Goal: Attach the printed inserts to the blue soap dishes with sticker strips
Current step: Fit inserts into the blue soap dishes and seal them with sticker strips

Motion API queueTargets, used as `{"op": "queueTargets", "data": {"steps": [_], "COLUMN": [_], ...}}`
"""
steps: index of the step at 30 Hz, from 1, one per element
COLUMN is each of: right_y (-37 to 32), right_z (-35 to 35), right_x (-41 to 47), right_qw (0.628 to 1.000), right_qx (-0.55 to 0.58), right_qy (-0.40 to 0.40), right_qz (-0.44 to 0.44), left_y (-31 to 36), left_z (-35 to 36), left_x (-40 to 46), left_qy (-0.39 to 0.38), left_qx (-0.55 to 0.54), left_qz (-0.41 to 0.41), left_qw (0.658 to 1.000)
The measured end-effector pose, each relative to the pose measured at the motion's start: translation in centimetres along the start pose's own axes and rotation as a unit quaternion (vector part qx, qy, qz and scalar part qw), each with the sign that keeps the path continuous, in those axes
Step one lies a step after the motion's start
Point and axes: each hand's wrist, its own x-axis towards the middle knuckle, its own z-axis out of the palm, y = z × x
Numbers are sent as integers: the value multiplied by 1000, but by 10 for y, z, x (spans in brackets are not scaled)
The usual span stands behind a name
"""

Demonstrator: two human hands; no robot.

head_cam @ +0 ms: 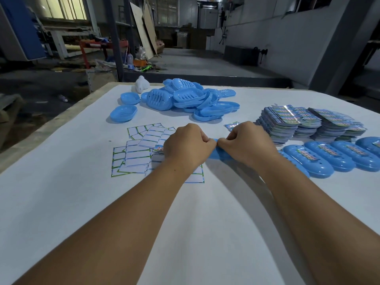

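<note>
Blue soap dish point(216, 154), mostly hidden, left grip point(188, 146), right grip point(246, 142), both clamped on it

A blue soap dish point(216, 154) lies mid-bench, mostly hidden under both hands. More empty dishes point(185, 99) are heaped toward the far edge. Finished dishes point(333, 157) with inserts line the right edge, behind them stacked printed inserts point(308, 122). Sticker sheets point(139, 153) lie scattered left of centre.

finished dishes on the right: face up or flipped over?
Flipped over. The finished dishes lie side by side on the table, domed slotted undersides up, each with a printed insert stuck on top.
</note>
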Motion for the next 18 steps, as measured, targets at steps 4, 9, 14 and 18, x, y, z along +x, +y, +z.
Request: {"op": "queueTargets", "data": {"steps": [4, 9, 14, 18], "right_y": [-2, -3, -3, 5], "right_z": [0, -2, -2, -4], "right_x": [2, 4, 3, 1], "right_qw": [999, 995, 992, 988], "right_qx": [-34, -97, -128, -151], "right_qy": [-1, 7, 3, 20], "right_qz": [0, -18, -22, 5], "left_y": [3, 0, -4, -5], "left_z": [0, 2, 1, 1], "left_x": [0, 1, 1, 1], "left_qy": [10, 5, -3, -13], "left_qx": [22, 25, 22, 22], "left_qz": [1, 8, 7, 10], "left_qw": [1000, 1000, 1000, 1000]}}
